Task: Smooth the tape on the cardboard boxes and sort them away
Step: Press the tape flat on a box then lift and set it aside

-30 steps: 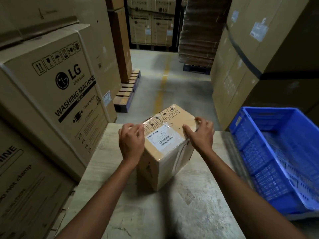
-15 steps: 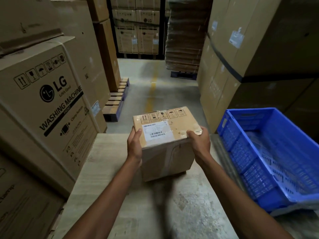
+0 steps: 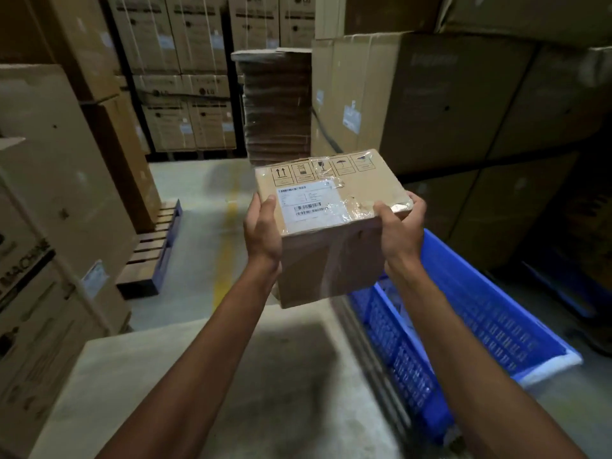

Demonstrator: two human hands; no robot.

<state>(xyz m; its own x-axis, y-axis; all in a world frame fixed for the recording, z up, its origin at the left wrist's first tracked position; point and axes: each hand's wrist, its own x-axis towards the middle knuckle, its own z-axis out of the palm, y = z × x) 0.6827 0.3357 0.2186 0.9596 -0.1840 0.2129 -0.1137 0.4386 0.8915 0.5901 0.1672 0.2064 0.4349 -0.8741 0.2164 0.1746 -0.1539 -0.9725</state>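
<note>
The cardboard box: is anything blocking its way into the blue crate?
Nothing visible does. The left hand and right hand hold the cardboard box aloft; the blue crate sits open below, to its right.

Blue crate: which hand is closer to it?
Right. The right hand grips the cardboard box on its right side, right by the blue crate. The left hand grips the box's left side, farther away.
</note>
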